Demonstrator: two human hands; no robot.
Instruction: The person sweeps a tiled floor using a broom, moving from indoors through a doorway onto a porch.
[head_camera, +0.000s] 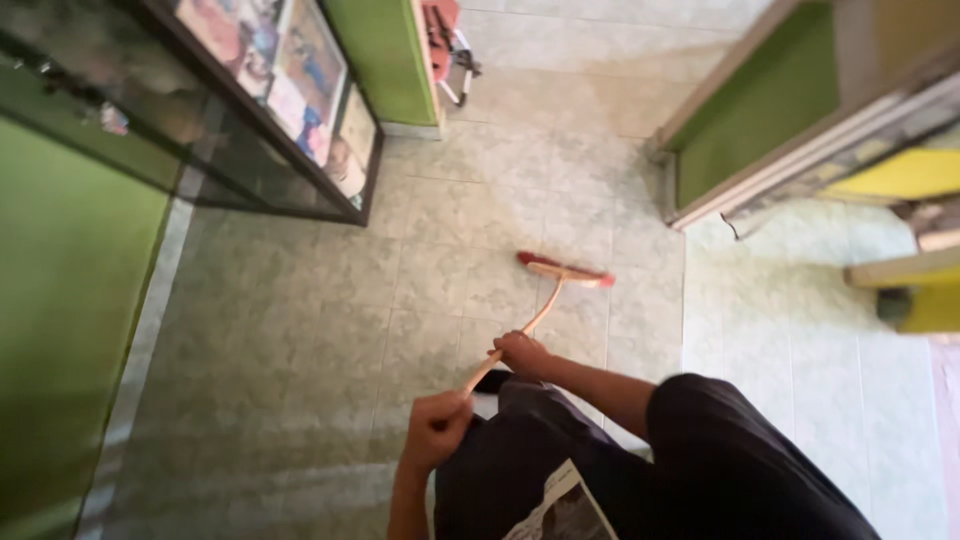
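Nearest, the left hand (437, 428) is fisted tight around the top of a broom (530, 325) handle. Just beyond it, the right hand (521, 352) curls closed lower on the handle. Beyond both, the broom's red head touches the pale tiled floor (330, 320). Left of the broom stands a glass cabinet (262, 140); right of it, a green door (760, 110).

Broom head (565, 271) sits on the tiled floor (300, 330), out ahead of both hands. Right hand (521, 353) is further down the handle (515, 345), left hand (437, 428) nearer the body. Glass cabinet (250, 110) stands left, doorway frame (740, 130) right.
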